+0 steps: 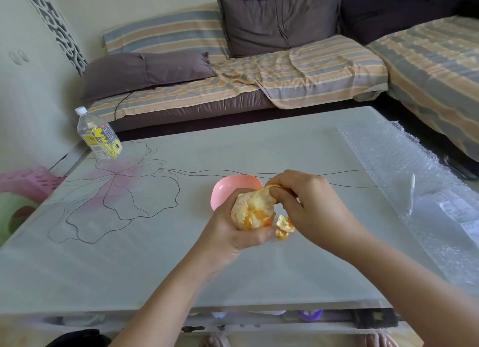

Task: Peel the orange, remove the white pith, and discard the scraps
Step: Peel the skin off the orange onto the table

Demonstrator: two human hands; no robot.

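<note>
My left hand grips a mostly peeled orange from below, above the glass table. White pith covers much of the fruit. My right hand pinches a strip of peel still joined to the orange's top. A few loose peel scraps lie on the table just right of the fruit, under my right hand. A pink bowl sits behind the orange, partly hidden by it.
A plastic bottle with a yellow label stands at the table's far left corner. Bubble wrap with a white pen and a paper label covers the right side. A striped sofa stands beyond; pink and green stools stand at the left.
</note>
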